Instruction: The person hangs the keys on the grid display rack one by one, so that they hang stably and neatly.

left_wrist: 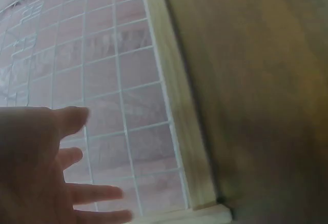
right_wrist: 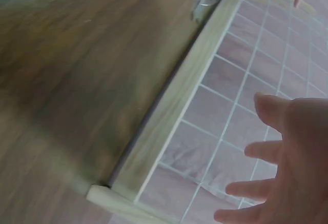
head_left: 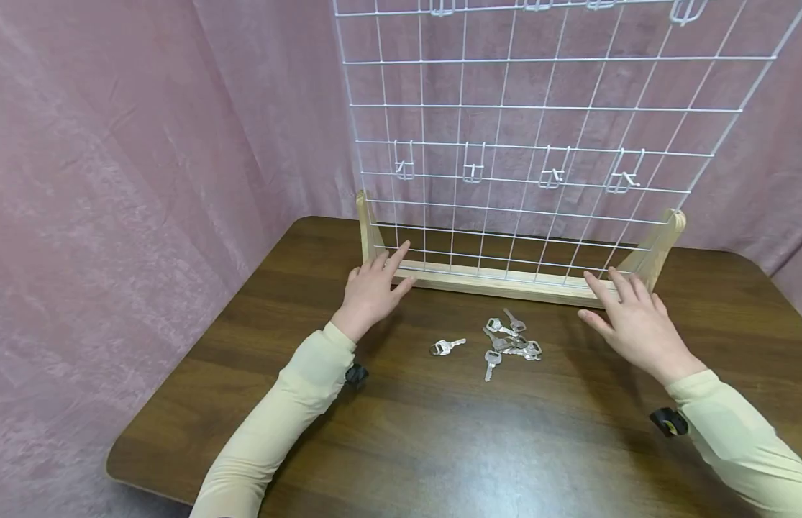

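My left hand (head_left: 370, 293) is held near the left end of a white wire grid rack (head_left: 504, 208), fingers spread and holding nothing. Near the rack's right end my right hand (head_left: 636, 327) also has its fingers apart with nothing in them. Between the hands, in front of the rack, lies a loose pile of several silver keys (head_left: 498, 344). A single key (head_left: 447, 347) with a ring lies to the left of the pile. Both wrist views show spread fingers before the grid; whether either hand touches the rack cannot be told.
The grid stands in a pale wooden base (head_left: 491, 282) at the back of the brown wooden table (head_left: 401, 439). White hooks (head_left: 473, 173) hang on the grid in a lower row, with more along the top. A pink curtain (head_left: 148, 144) hangs behind.
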The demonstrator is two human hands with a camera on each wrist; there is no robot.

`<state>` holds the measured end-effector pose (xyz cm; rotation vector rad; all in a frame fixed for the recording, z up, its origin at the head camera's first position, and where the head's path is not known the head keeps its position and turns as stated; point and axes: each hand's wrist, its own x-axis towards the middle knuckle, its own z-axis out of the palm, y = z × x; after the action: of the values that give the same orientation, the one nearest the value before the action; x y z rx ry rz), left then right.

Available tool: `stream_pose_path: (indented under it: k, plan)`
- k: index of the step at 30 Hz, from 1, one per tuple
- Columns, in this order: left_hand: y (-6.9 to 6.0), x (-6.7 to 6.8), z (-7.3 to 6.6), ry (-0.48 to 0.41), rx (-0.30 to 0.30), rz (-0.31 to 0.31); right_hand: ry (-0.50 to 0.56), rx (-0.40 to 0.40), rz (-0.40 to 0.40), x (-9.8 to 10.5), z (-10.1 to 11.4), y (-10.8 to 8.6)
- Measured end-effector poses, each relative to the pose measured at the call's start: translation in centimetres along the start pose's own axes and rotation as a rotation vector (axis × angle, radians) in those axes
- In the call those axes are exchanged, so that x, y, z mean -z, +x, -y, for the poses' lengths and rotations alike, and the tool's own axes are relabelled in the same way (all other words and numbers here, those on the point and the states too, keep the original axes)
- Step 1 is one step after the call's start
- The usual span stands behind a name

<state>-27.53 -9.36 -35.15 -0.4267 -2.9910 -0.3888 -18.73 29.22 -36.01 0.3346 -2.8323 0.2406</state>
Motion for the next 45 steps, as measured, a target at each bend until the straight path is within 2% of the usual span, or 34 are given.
stream_pose_path:
  k: [4, 8, 15, 20, 26, 29, 35, 45]
  plan:
    - [0.4, 0.9, 0.5, -0.044, 0.013, -0.021, 0.005, 0.049, -0.042, 0.1, 0.4, 0.5]
    - [0.7, 2.1, 0.8, -0.101, 0.036, -0.082, 0.058, 0.066, -0.024, 0.5, 1.3, 1.3]
    - [1.4, 4.1, 1.2, -0.22, 0.066, -0.272, 0.097, 0.098, -0.012, 1.4, 3.8, 3.4]
    - [2.0, 5.3, 1.9, -0.318, 0.109, -0.406, 0.137, 0.114, 0.02, 1.6, 5.9, 5.0]
    - [3.1, 7.1, 2.3, -0.483, 0.146, -0.541, 0.181, 0.143, 0.038, 2.0, 7.8, 6.7]
    - [3.6, 7.7, 2.5, -0.561, 0.135, -0.601, 0.213, 0.16, 0.028, 2.2, 8.8, 7.5]
    - [4.2, 7.5, 3.1, -0.635, 0.094, -0.628, 0.263, 0.157, 0.036, 2.1, 10.1, 8.1]
    - [4.7, 7.0, 3.7, -0.663, 0.093, -0.65, 0.248, 0.16, 0.061, 1.2, 9.7, 8.3]
